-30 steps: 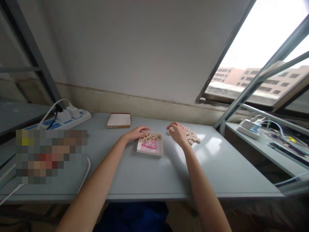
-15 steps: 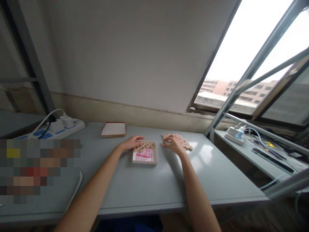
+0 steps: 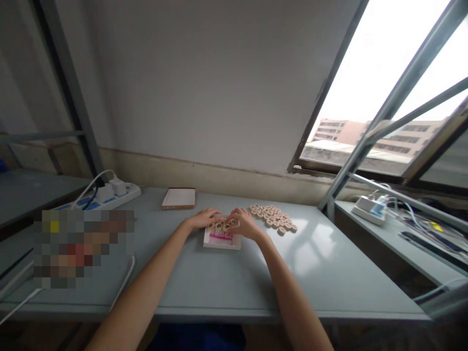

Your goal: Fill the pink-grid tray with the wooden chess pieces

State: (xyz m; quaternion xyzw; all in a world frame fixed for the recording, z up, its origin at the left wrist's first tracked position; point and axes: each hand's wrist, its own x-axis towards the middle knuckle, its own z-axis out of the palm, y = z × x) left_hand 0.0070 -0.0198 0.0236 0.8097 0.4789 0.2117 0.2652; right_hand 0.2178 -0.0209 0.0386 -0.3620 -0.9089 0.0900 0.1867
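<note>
A white power strip (image 3: pixel 109 192) with blue markings lies at the far left of a grey table (image 3: pixel 219 282), a plug seated in it and a white cable (image 3: pixel 125 279) looping off the near edge. To its right, close to the wall, a shallow lid (image 3: pixel 179 198) with a reddish rim rests face up, well apart from the hands.

At the centre, a person's bare forearms reach in from the near edge. The left hand (image 3: pixel 202 218) lies palm down at the far left corner of a small white box (image 3: pixel 222 241), its fingers loosely stretched and close together, gripping nothing. The box sits flat on the table between the two hands, a pink-printed sheet showing in its bottom. A row of discs (image 3: pixel 220 226), pale wood with dark marks, lines the box's far side. The right hand (image 3: pixel 246 225) hovers over the box's right end, fingers curled down onto the last disc in that row; whether they pinch it or merely touch it cannot be told.

Just right of that hand, a heap of discs (image 3: pixel 275 218) of the same kind lies spread on the table, near the box but not touching it. Further right, an open window (image 3: pixel 383 87) shows buildings outside, and a white charger (image 3: pixel 371 207) with cables sits on a lower shelf (image 3: pixel 409 239) beside the table.
</note>
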